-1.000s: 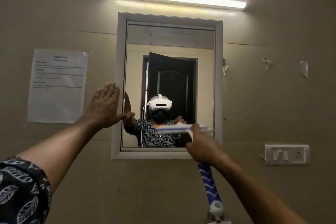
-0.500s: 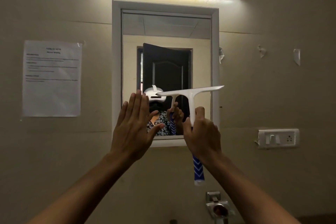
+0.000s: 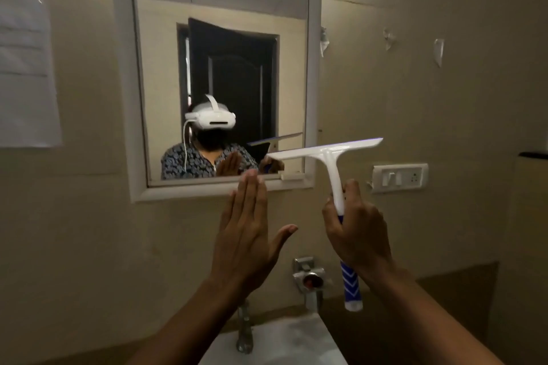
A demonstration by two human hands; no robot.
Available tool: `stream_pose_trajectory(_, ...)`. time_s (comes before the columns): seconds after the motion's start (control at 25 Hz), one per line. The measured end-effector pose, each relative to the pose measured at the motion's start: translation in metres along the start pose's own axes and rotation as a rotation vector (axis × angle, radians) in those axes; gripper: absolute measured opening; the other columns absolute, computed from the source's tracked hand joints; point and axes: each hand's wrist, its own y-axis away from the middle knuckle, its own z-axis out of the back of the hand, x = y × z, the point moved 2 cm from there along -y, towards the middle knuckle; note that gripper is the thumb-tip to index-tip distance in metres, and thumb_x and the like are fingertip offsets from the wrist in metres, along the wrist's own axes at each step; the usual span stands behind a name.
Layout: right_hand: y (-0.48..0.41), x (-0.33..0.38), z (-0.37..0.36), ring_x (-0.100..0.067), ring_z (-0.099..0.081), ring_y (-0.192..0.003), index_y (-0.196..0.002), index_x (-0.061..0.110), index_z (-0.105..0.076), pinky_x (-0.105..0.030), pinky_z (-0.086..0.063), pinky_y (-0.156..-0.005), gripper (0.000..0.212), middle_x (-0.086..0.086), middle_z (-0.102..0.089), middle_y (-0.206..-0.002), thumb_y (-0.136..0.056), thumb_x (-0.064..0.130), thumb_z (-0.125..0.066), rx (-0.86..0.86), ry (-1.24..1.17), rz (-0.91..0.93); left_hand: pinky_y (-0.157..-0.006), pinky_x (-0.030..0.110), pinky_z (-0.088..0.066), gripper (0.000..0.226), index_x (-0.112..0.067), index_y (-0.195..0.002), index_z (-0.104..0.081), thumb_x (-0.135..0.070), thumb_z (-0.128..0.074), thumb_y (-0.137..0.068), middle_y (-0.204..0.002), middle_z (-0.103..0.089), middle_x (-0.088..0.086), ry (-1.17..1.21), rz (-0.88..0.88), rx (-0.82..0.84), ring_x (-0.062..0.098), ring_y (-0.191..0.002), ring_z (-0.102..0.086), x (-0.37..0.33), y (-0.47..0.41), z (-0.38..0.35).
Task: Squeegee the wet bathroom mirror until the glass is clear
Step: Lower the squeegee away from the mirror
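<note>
You are looking at a dim, yellowish scene. Light is falling from twelve o'clock, showing as a pale patch atop the mirror [image 3: 219, 9]. At nine o'clock the paper notice [image 3: 26, 68] is blurring, its text unreadable. Wide-angle distortion is tilting the mirror's sides.

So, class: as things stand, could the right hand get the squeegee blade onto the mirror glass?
Probably yes. The right hand holds the squeegee by its handle, blade raised by the lower right corner of the mirror. Nothing stands between them; the left hand is held flat below the glass.
</note>
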Motion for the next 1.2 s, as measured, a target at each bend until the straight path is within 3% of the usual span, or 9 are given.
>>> stream_pose_trajectory(0.28,0.037,-0.111,0.041,-0.014,-0.047,-0.043,-0.098,0.009,-0.043,-0.023,-0.037,-0.041,0.017,0.000,-0.047,-0.059,-0.091,0.021,-0.053,0.109,0.154,-0.098,-0.116,0.039,0.008,0.088,-0.007,-0.148,-0.003,-0.069,-0.007,-0.087,-0.157,0.006,0.010,0.081,-0.077,0.221,0.023,-0.147,0.004,-0.097,0.024,-0.096)
stream_pose_trajectory(0.44,0.070,-0.188,0.043,-0.028,-0.055,-0.052,-0.095,0.011,-0.042,-0.042,-0.050,-0.049,0.014,-0.007,-0.051,-0.063,-0.093,0.022,-0.050,0.251,0.200,-0.230,-0.114,0.046,-0.002,0.086,-0.003,-0.148,-0.023,-0.064,-0.018,-0.088,-0.156,-0.014,0.014,0.058,-0.072,0.366,0.026,-0.145,-0.008,-0.149,0.042,-0.158)
stream_pose_trajectory(0.52,0.097,-0.231,0.037,-0.027,-0.058,-0.056,-0.098,0.011,-0.044,-0.044,-0.053,-0.054,0.014,-0.006,-0.054,-0.065,-0.094,0.023,-0.049,0.330,0.219,-0.297,-0.114,0.046,0.002,0.087,-0.004,-0.149,-0.018,-0.065,-0.016,-0.087,-0.158,-0.007,0.013,0.093,-0.051,0.463,0.024,-0.143,0.002,-0.176,0.058,-0.195)
stream_pose_trajectory(0.64,0.146,-0.286,0.019,-0.016,-0.058,-0.056,-0.099,0.015,-0.044,-0.038,-0.054,-0.055,0.012,0.001,-0.054,-0.065,-0.094,0.025,-0.048,0.471,0.201,-0.402,-0.113,0.035,0.018,0.086,-0.011,-0.151,0.006,-0.067,-0.014,-0.089,-0.151,0.026,0.002,0.173,0.006,0.591,0.017,-0.140,0.026,-0.203,0.092,-0.250)
stream_pose_trajectory(0.8,0.213,-0.340,-0.003,-0.002,-0.049,-0.053,-0.099,0.019,-0.041,-0.014,-0.035,-0.047,0.010,0.010,-0.047,-0.064,-0.095,0.025,-0.048,0.630,0.173,-0.500,-0.112,0.029,0.018,0.083,-0.014,-0.150,0.012,-0.065,-0.017,-0.091,-0.149,0.030,0.000,0.282,0.160,0.719,0.012,-0.138,0.028,-0.240,0.144,-0.303)
stream_pose_trajectory(0.96,0.281,-0.384,-0.026,-0.017,-0.061,-0.074,-0.110,0.014,-0.041,-0.030,-0.050,-0.065,0.020,-0.005,-0.060,-0.087,-0.097,0.027,-0.045,0.870,0.147,-0.706,-0.114,0.030,0.014,0.087,-0.009,-0.150,0.012,-0.066,-0.017,-0.090,-0.157,0.021,0.007,0.294,0.228,0.893,0.016,-0.143,0.022,-0.274,0.201,-0.348)
stream_pose_trajectory(1.12,0.358,-0.421,-0.057,-0.021,-0.058,-0.089,-0.122,0.010,-0.040,-0.029,-0.044,-0.072,0.031,-0.015,-0.060,-0.110,-0.098,0.029,-0.043,1.087,0.204,-0.874,-0.114,0.029,0.014,0.087,-0.011,-0.150,0.012,-0.065,-0.022,-0.091,-0.157,0.020,0.006,0.320,0.351,1.053,0.017,-0.145,0.020,-0.291,0.267,-0.383)
stream_pose_trajectory(1.2,0.398,-0.436,-0.070,-0.026,-0.056,-0.107,-0.129,0.009,-0.038,-0.034,-0.044,-0.089,0.040,-0.016,-0.056,-0.121,-0.098,0.034,-0.041,1.213,0.332,-0.884,-0.113,0.028,0.015,0.086,-0.010,-0.150,0.012,-0.063,-0.024,-0.092,-0.158,0.020,0.006,0.300,0.433,1.114,0.017,-0.146,0.019,-0.294,0.297,-0.395)
